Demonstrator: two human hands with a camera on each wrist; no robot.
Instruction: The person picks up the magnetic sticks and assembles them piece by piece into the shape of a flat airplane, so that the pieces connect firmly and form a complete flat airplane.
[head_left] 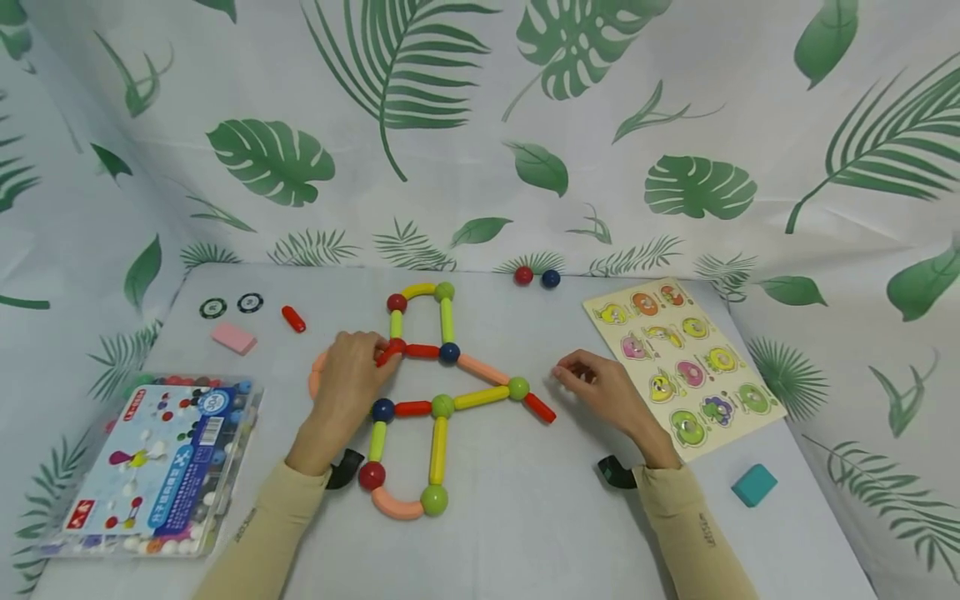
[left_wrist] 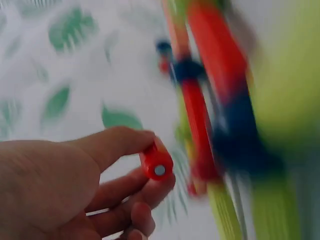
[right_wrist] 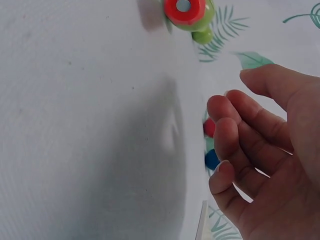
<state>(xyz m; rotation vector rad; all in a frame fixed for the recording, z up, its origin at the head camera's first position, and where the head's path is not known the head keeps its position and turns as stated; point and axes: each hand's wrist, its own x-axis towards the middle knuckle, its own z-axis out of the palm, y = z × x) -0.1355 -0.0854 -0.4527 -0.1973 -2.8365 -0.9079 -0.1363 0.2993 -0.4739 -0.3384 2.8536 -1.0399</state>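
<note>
My left hand (head_left: 347, 375) pinches a red stick (left_wrist: 156, 162) in its fingers. My right hand (head_left: 600, 393) rests loose and holds nothing on the tabletop (head_left: 525, 500).

Both arms wear long, close sleeves of a pale beige cloth. The left sleeve (head_left: 262, 533) has a small dark line of letters printed along the forearm, and the right sleeve (head_left: 693, 533) has the same kind of print. The letters are too small to read. Just beside each cuff sits a small black device: one at the left wrist (head_left: 343, 469), one at the right wrist (head_left: 615, 472). Both hands are bare.
</note>
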